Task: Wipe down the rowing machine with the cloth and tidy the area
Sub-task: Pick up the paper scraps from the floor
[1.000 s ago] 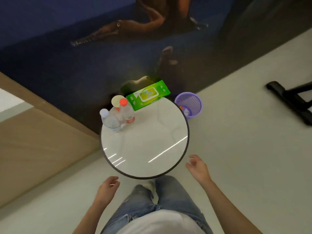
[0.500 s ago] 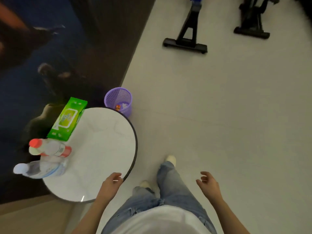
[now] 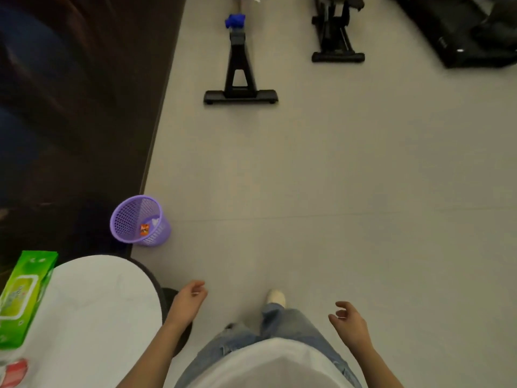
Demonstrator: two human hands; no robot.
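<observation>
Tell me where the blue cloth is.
In the head view, the blue cloth sits top centre on the rowing machine, far beyond the purple basket.

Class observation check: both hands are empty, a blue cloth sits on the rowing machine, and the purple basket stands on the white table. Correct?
The head view shows the purple basket on the floor beside the white table, not on it. The left hand and right hand are empty, and the blue cloth sits on the rowing machine.
</observation>
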